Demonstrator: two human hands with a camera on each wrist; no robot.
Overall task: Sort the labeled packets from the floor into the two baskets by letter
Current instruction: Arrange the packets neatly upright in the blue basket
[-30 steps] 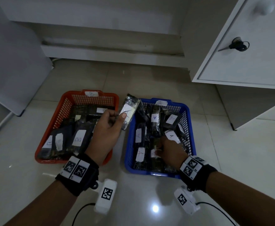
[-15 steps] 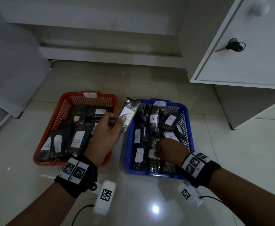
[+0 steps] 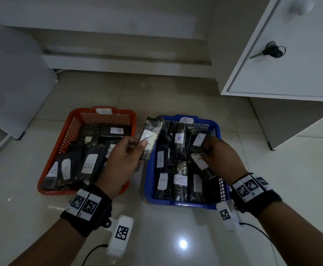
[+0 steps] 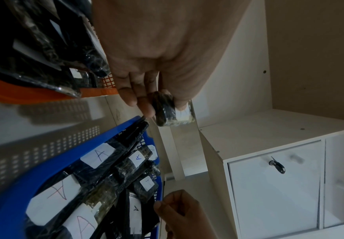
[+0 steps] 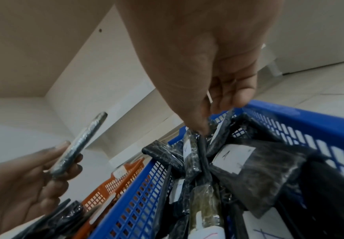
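Packet (image 3: 150, 138) held in left hand (image 3: 124, 160) | label, probably A, head view only

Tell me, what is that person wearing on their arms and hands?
The hands are bare, with no gloves or sleeves. Each wrist carries a black strap: left wrist strap, right wrist strap. Both bear white tags printed with black square codes. A small white camera box with its own code hangs under each wrist, trailing a thin black cable.

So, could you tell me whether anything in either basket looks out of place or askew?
Nothing is clearly missorted. In the blue basket the packets at the far end lie crisscrossed, where the right hand pinches one, while the near ones lie in a row.
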